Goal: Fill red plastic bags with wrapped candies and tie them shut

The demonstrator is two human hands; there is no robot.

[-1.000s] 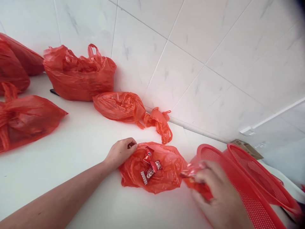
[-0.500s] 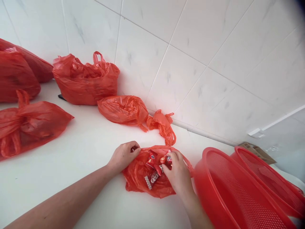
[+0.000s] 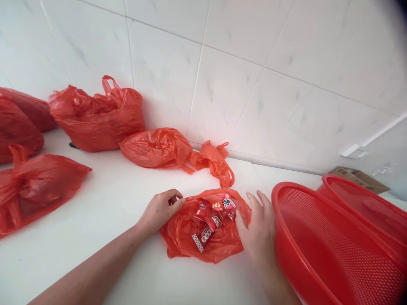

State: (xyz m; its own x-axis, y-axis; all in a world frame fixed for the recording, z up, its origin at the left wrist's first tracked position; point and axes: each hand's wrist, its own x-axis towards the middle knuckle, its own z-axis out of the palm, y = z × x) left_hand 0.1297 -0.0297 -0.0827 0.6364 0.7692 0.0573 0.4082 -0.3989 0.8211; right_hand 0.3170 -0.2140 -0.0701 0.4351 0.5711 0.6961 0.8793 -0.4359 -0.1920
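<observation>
On the white table lies an opened red plastic bag [image 3: 219,250]. Inside it sit several small red-wrapped candies [image 3: 202,209] and a darker wrapped bar [image 3: 203,238] with a dotted end. My left hand [image 3: 160,211] pinches the bag's left rim between thumb and fingers. At the right rim is my right hand [image 3: 259,226], its fingers apart and no candy in it; the thumb reaches over the bag's edge, and I cannot tell whether it touches the plastic.
Two red mesh baskets [image 3: 288,220] stand to the right, near a cardboard box [image 3: 359,178]. Along the tiled wall are a crumpled red bag [image 3: 213,161], a filled bag [image 3: 155,148] and a larger one with handles [image 3: 98,123]. A tied red bag [image 3: 47,182] lies at left.
My right hand has come away from the candies to the bag's right edge, and its fingers have spread. My left hand keeps its pinch on the rim. The view has shifted slightly.
</observation>
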